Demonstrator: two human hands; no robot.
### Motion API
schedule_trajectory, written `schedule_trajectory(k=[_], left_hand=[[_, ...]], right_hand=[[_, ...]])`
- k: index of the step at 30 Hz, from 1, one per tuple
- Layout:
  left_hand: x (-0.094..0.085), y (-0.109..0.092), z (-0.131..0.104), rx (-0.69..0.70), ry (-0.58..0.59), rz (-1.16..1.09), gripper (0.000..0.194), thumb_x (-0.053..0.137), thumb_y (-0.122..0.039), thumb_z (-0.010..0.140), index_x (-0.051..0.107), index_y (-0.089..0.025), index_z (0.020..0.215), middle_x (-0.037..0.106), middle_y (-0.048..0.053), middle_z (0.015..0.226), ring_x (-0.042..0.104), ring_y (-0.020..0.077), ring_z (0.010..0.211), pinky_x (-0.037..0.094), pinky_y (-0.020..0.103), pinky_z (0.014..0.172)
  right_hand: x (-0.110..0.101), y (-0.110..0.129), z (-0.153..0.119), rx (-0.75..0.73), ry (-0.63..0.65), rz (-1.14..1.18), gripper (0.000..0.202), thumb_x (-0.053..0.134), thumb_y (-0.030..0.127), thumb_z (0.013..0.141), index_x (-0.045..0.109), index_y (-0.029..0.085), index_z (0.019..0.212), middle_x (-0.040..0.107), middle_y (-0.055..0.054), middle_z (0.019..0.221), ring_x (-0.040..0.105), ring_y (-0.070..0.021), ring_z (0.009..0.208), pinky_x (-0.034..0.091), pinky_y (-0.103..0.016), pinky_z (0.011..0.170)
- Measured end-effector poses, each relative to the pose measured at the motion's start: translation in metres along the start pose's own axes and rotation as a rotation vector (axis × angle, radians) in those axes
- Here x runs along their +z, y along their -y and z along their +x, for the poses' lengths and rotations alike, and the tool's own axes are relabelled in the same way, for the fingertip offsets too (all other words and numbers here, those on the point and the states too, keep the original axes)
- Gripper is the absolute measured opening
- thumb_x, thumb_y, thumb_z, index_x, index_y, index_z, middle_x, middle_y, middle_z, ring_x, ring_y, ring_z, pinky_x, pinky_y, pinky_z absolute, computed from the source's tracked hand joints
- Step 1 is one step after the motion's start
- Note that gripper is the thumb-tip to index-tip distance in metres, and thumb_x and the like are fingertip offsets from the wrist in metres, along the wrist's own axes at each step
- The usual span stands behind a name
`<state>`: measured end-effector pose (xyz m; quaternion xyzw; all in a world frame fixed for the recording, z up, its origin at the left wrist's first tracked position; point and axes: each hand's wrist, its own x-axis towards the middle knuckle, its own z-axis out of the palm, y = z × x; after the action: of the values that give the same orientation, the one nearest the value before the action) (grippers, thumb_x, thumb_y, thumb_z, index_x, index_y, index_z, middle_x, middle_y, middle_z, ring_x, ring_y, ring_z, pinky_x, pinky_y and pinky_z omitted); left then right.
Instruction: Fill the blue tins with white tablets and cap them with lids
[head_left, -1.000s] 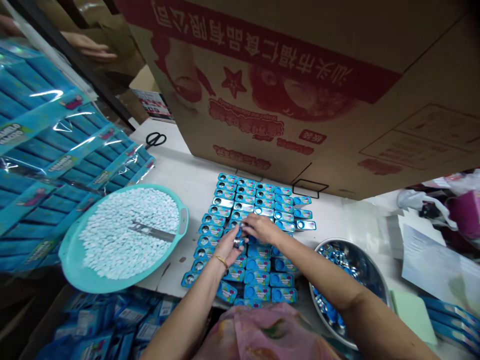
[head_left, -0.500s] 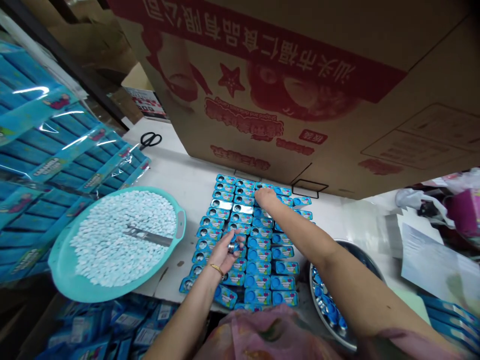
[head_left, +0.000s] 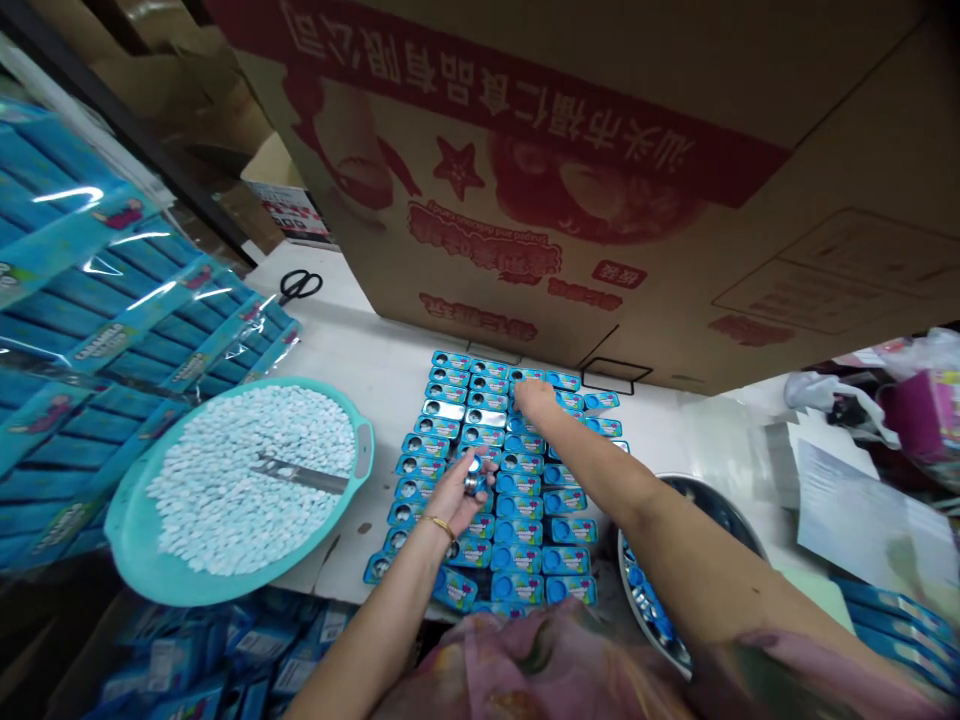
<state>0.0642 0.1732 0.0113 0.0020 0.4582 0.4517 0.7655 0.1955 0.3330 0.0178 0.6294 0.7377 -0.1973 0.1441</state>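
My left hand, palm up with fingers curled, cups several small round blue-and-silver pieces, which look like little lids or discs. It hovers over the rows of small blue tins with printed fronts. My right hand reaches to the far part of the third column; its fingers are bent down together at a tin, and their tips are hidden. Tins in the left columns show dark or silvery round openings; many nearer ones on the right show blue round spots.
On the left is a turquoise basin of small pale candies with a metal strip in it. A metal bowl of blue pieces sits right, under my forearm. Behind stands a large carton; scissors lie left. Wrapped blue packs are stacked.
My right hand has shifted slightly toward me along the third column. My left hand has turned and risen a little, so the pieces in it show more.
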Motion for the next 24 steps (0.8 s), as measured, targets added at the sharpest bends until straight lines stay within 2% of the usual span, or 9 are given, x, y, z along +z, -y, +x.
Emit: schedule_trajectory(k=[3, 5, 8, 9, 12, 15, 18, 21, 24], left_hand=[[0.003, 0.000, 0.001, 0.017, 0.013, 0.039, 0.031, 0.055, -0.038, 0.071, 0.055, -0.017, 0.094, 0.060, 0.004, 0.074, 0.053, 0.0077, 0.051, 0.031, 0.015, 0.035], [0.003, 0.003, 0.002, 0.027, 0.014, 0.050, 0.032, 0.055, -0.042, 0.069, 0.056, -0.016, 0.087, 0.060, 0.004, 0.070, 0.053, 0.0084, 0.050, 0.031, 0.015, 0.034], [0.004, 0.010, 0.005, 0.019, 0.015, 0.034, 0.030, 0.057, -0.044, 0.067, 0.054, -0.015, 0.073, 0.054, 0.001, 0.058, 0.053, 0.0096, 0.049, 0.030, 0.016, 0.033], [0.004, 0.014, 0.005, 0.007, 0.017, 0.019, 0.029, 0.058, -0.043, 0.066, 0.054, -0.014, 0.070, 0.053, 0.000, 0.056, 0.053, 0.0097, 0.048, 0.029, 0.016, 0.033], [0.005, 0.021, 0.003, -0.052, 0.028, -0.012, 0.027, 0.058, -0.041, 0.067, 0.055, -0.015, 0.073, 0.055, 0.001, 0.059, 0.053, 0.0087, 0.049, 0.029, 0.015, 0.033], [0.003, 0.023, 0.001, -0.097, 0.048, -0.005, 0.027, 0.057, -0.038, 0.069, 0.057, -0.015, 0.083, 0.061, 0.007, 0.074, 0.053, 0.0079, 0.051, 0.031, 0.014, 0.033], [-0.001, 0.016, 0.000, -0.103, 0.100, -0.069, 0.028, 0.055, -0.034, 0.072, 0.057, -0.013, 0.092, 0.062, 0.012, 0.092, 0.053, 0.0073, 0.054, 0.034, 0.014, 0.035], [-0.006, 0.008, 0.001, -0.066, 0.089, -0.179, 0.021, 0.051, -0.027, 0.075, 0.059, -0.011, 0.086, 0.061, 0.013, 0.094, 0.056, 0.0097, 0.061, 0.041, 0.016, 0.041], [-0.010, 0.004, 0.001, -0.047, 0.059, -0.234, 0.014, 0.050, -0.018, 0.075, 0.060, -0.010, 0.080, 0.062, 0.013, 0.090, 0.059, 0.0148, 0.071, 0.048, 0.020, 0.050]], right_hand=[[0.002, 0.002, -0.034, -0.070, -0.082, 0.005, 0.019, 0.054, 0.022, 0.075, 0.060, 0.018, 0.092, 0.061, -0.009, 0.096, 0.056, -0.0225, 0.090, 0.043, -0.030, 0.071], [0.011, 0.007, -0.058, -0.255, -0.111, 0.109, 0.021, 0.051, 0.028, 0.078, 0.058, 0.024, 0.097, 0.058, -0.004, 0.102, 0.055, -0.0180, 0.092, 0.042, -0.026, 0.074], [0.031, 0.016, -0.085, -0.536, -0.065, 0.308, 0.017, 0.059, 0.029, 0.071, 0.061, 0.026, 0.088, 0.059, 0.000, 0.095, 0.055, -0.0140, 0.085, 0.042, -0.021, 0.070], [0.038, 0.017, -0.090, -0.561, -0.049, 0.345, 0.015, 0.060, 0.027, 0.070, 0.062, 0.024, 0.084, 0.059, 0.000, 0.091, 0.056, -0.0134, 0.082, 0.042, -0.020, 0.068], [0.050, 0.014, -0.094, -0.497, -0.019, 0.356, 0.008, 0.062, 0.021, 0.069, 0.062, 0.020, 0.076, 0.061, 0.001, 0.079, 0.056, -0.0105, 0.070, 0.043, -0.018, 0.059], [0.045, 0.003, -0.082, -0.457, 0.011, 0.333, 0.008, 0.063, 0.016, 0.065, 0.061, 0.020, 0.072, 0.061, 0.005, 0.070, 0.055, -0.0077, 0.065, 0.041, -0.016, 0.058], [0.025, -0.011, -0.054, -0.318, -0.079, 0.271, 0.010, 0.055, 0.018, 0.073, 0.060, 0.019, 0.081, 0.061, 0.002, 0.082, 0.055, -0.0098, 0.078, 0.041, -0.019, 0.068], [0.004, -0.019, -0.015, -0.123, -0.163, 0.178, 0.018, 0.050, 0.018, 0.075, 0.057, 0.016, 0.092, 0.060, -0.006, 0.093, 0.054, -0.0160, 0.089, 0.040, -0.025, 0.073], [-0.007, -0.015, 0.020, -0.006, -0.120, 0.088, 0.024, 0.060, 0.015, 0.066, 0.060, 0.014, 0.089, 0.061, -0.012, 0.093, 0.056, -0.0212, 0.089, 0.041, -0.027, 0.072]])
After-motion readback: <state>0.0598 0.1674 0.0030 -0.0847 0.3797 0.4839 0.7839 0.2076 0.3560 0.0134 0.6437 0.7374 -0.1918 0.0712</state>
